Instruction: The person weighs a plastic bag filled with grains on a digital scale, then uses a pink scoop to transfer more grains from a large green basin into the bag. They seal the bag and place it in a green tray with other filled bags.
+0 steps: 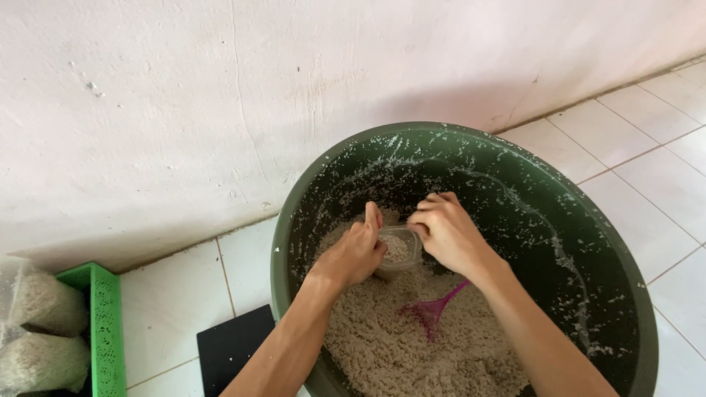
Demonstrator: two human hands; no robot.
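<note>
Left hand (354, 254) wrapped around small clear plastic cup (398, 251), mouth up and tilted slightly toward three o'clock, right hand (445, 231) fingers curled narrow over cup rim, both above pale crumbly grain mix (412, 345) in green basin (294, 220), purple scoop (432, 309) at five o'clock of cup, long axis running one to seven o'clock.

Both forearms reach forward, the left hand (358, 254) curled closed, the right hand (446, 231) pinching beside it.

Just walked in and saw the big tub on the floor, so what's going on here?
A person's left hand holds a small clear plastic cup over pale crumbly grain filling a large dark green plastic tub. The right hand is at the cup's rim, packing grain in. A purple plastic fork lies on the grain.
</note>
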